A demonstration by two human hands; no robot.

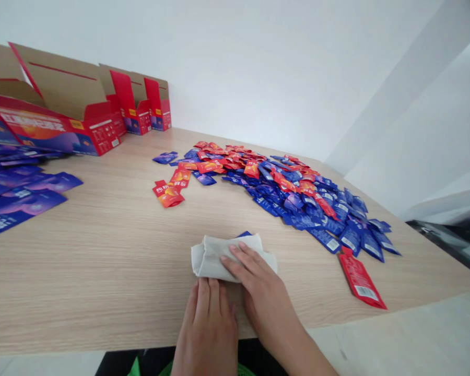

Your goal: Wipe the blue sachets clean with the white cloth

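pressing what looks like a folded white cloth (215,258) on a wood-grain table (102,271), left hand (206,329) flat at its near edge, right hand (264,292) open across it, neither closed; a heap of red and blue sachets (282,190) lies loose beyond, contents of the open red cartons (97,125) hidden.

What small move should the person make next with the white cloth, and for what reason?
Probably the right hand should lift the folded white cloth a little, because a blue sachet sticks out from under its far edge, while the left hand keeps the cloth steady.
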